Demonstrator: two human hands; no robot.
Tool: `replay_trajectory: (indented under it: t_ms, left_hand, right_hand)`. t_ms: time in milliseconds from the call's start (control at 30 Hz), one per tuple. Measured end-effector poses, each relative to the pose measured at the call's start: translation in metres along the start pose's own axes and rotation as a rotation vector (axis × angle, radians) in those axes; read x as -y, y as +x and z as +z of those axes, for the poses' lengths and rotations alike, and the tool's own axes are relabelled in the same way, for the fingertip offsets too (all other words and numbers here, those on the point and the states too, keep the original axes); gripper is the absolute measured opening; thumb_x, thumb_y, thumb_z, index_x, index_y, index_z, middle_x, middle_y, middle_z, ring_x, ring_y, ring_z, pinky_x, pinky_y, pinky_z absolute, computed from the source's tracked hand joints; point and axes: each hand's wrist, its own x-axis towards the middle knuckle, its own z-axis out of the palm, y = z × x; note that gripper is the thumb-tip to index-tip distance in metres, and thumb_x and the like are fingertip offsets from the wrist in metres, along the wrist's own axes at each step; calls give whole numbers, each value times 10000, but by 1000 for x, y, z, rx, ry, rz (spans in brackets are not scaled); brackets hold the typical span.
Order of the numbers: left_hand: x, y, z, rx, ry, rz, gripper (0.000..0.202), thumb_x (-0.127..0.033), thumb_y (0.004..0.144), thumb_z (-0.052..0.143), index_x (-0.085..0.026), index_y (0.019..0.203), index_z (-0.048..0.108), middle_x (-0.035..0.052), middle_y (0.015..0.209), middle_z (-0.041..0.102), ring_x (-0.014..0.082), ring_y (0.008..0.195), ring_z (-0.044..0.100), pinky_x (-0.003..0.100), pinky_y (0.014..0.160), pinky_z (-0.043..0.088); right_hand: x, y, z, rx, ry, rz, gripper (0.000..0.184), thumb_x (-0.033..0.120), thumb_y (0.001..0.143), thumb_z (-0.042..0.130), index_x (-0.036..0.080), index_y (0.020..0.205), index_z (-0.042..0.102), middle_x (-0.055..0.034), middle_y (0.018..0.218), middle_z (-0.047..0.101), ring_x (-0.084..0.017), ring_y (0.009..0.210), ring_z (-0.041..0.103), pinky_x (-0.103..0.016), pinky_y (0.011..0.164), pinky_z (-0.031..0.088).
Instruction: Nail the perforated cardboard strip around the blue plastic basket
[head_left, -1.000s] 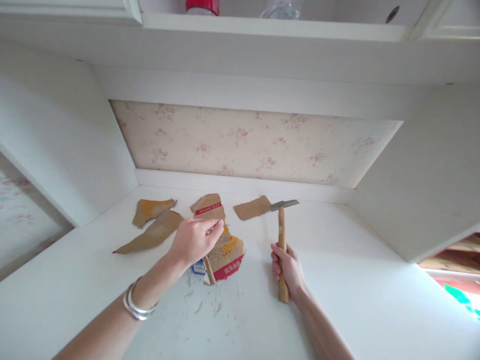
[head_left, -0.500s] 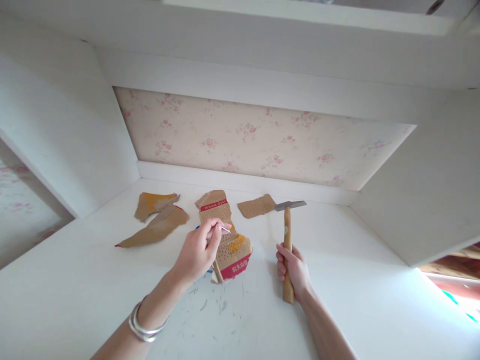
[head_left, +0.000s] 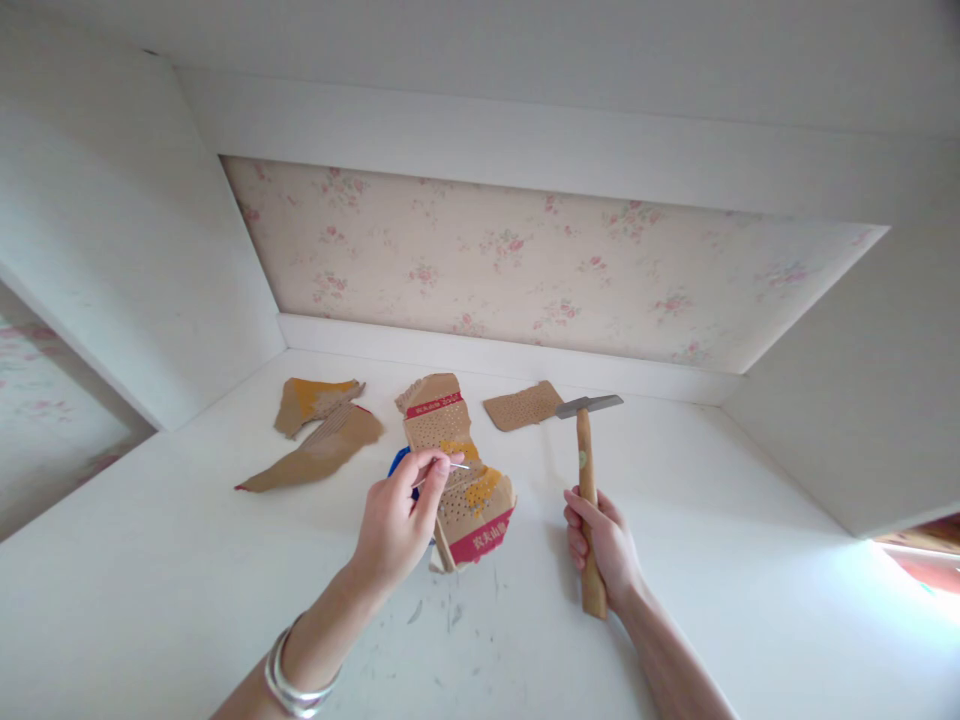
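Left hand point(head_left: 396, 520): I'm seeing thumb and finger pinching a nail point(head_left: 460, 466) over the red-striped cardboard point(head_left: 459, 508).
Right hand point(head_left: 611, 545): fingers are gripping the hammer point(head_left: 584, 452) by its handle.
Cardboard: lying on the table point(head_left: 697, 540), many holes already showing.
Nail: not standing in it yet.

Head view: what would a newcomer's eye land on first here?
Probably the hammer, right of centre, its wooden handle gripped in the right hand. Next, at the centre, the torn cardboard peppered with holes, where the left hand pinches a thin pin. Two torn scraps lie farther left.
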Motion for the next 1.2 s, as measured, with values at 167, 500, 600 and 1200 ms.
replay_trajectory:
  t_ms: [167, 500, 600, 1200]
  left_hand:
    - [-3, -3, -4, -20, 74, 77, 115, -245, 944, 551, -192, 1007, 631, 79, 1048, 750, 164, 897, 718, 240, 802, 551]
    - [-3, -18, -19, 120, 170, 198, 213, -156, 957, 486, -222, 1094, 636, 43, 1017, 725, 163, 973, 667, 280, 882, 523]
    - [0, -18, -16, 154, 179, 292, 287, -115, 948, 484, -223, 1187, 600, 44, 1033, 720, 160, 985, 657, 293, 886, 527]
    - [1, -23, -7, 95, 184, 224, 214, -176, 920, 590, -212, 1129, 618, 51, 967, 731, 164, 893, 695, 284, 819, 564]
  right_hand:
    - [1, 0, 1, 0, -3, 3, 319, 436, 764, 730, 234, 805, 487, 115, 564, 455, -35, 326, 341, -147, 251, 314]
    - [0, 2, 0, 2, -14, -3, 292, 413, 788, 712, 230, 796, 485, 109, 570, 460, -36, 329, 349, -146, 249, 317]
    - [1, 2, 0, 6, -16, -4, 286, 407, 796, 706, 226, 794, 484, 108, 573, 458, -34, 333, 347, -144, 250, 316]
    - [2, 0, 2, 1, 10, 8, 307, 417, 762, 732, 227, 798, 494, 112, 563, 453, -37, 333, 345, -151, 255, 320]
